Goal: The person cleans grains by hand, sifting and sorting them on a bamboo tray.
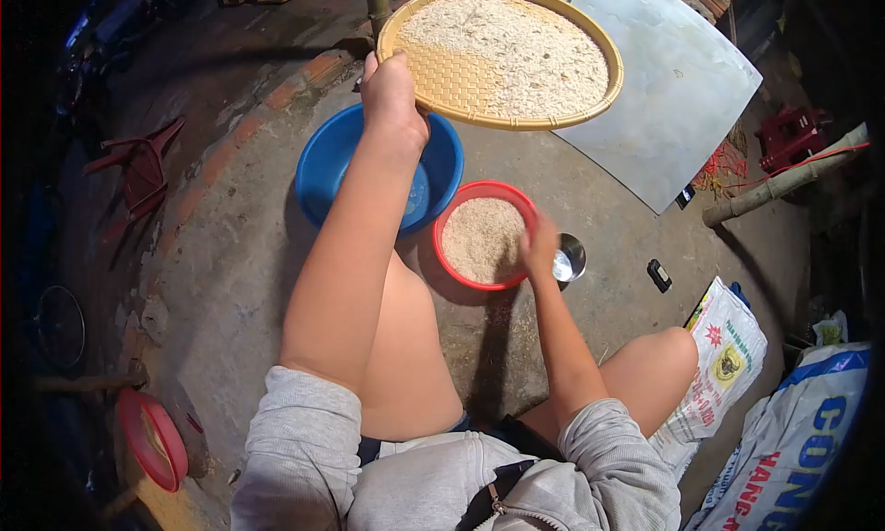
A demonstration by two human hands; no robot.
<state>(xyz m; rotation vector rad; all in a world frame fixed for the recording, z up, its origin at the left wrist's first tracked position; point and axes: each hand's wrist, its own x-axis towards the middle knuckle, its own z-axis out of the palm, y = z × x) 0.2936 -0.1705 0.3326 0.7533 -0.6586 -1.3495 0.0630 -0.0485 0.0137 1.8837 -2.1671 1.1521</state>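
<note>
My left hand grips the near left rim of a round woven tray, held up over the floor. Pale grains cover much of the tray, and its weave shows bare at the lower left. My right hand, blurred, is at the right rim of a red basin of similar grains; its fingers are too smeared to make out. Just right of that hand is a small metal bowl. A blue basin, partly hidden by my left forearm, stands left of the red one.
A large pale sheet lies at the upper right. Printed sacks lie at the lower right, near a small black object. A bamboo pole is at right. Red stool and pink basin are at left.
</note>
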